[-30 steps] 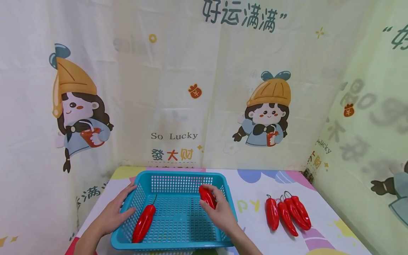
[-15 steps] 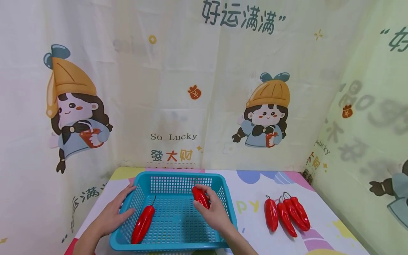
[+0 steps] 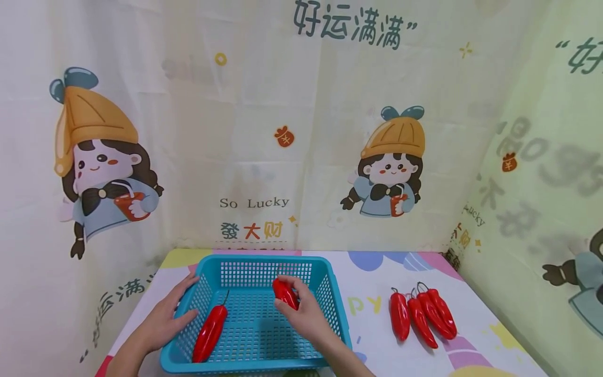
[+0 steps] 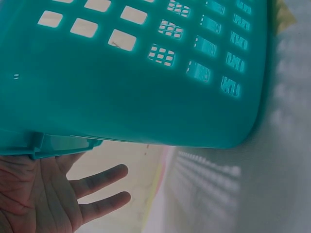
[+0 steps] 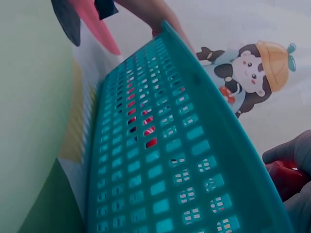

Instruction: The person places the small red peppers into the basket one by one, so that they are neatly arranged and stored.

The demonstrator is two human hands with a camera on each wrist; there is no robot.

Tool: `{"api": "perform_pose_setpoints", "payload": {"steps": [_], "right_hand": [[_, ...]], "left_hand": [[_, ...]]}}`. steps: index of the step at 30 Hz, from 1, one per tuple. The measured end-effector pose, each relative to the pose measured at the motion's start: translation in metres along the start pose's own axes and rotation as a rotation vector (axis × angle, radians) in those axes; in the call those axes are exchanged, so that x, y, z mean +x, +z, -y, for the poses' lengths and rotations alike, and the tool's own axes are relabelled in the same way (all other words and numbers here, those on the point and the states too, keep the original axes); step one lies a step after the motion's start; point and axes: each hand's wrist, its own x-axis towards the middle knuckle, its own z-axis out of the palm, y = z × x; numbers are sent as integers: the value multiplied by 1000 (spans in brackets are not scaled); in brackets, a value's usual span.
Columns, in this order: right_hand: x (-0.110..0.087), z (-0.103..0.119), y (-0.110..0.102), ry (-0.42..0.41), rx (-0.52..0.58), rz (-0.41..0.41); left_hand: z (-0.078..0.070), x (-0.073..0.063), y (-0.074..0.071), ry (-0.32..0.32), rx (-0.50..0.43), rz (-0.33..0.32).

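My right hand [image 3: 307, 317] holds a glossy red chili pepper [image 3: 285, 292] over the turquoise basket [image 3: 245, 365], its stem pointing away; the right wrist view shows only part of this red pepper [image 5: 286, 178] between finger and thumb. A second red chili pepper [image 3: 210, 334] lies tilted on the basket floor at the left. Against the basket's left rim rests my left hand [image 3: 162, 322], thumb toward the inside. Seen from the left wrist, the palm [image 4: 36, 199] touches the rim with two fingers stretched out straight.
Several more red chili peppers [image 3: 422, 317] lie side by side on the patterned table [image 3: 372, 340], right of the basket. A printed cloth [image 3: 264, 157] hangs behind the table, and others stand at both sides.
My right hand has carried its chili pepper leftward, from the basket's right side toward the middle. The left hand stays on the rim. The head view has shifted slightly.
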Motion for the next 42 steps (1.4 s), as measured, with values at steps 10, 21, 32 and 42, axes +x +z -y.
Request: {"api": "perform_pose_setpoints", "payload": {"steps": [10,21,32,42], "right_hand": [[2,-1,11,33,60,51],[5,0,22,120,116,93],[13,0,30,219,180,103],[17,-1,35,295,257,120]], "left_hand": [[0,-1,2,-7,9,-7],[2,0,1,-18,5,7],[2,1,1,12,8,-1],[1,2,1,-4,15,6]]}}
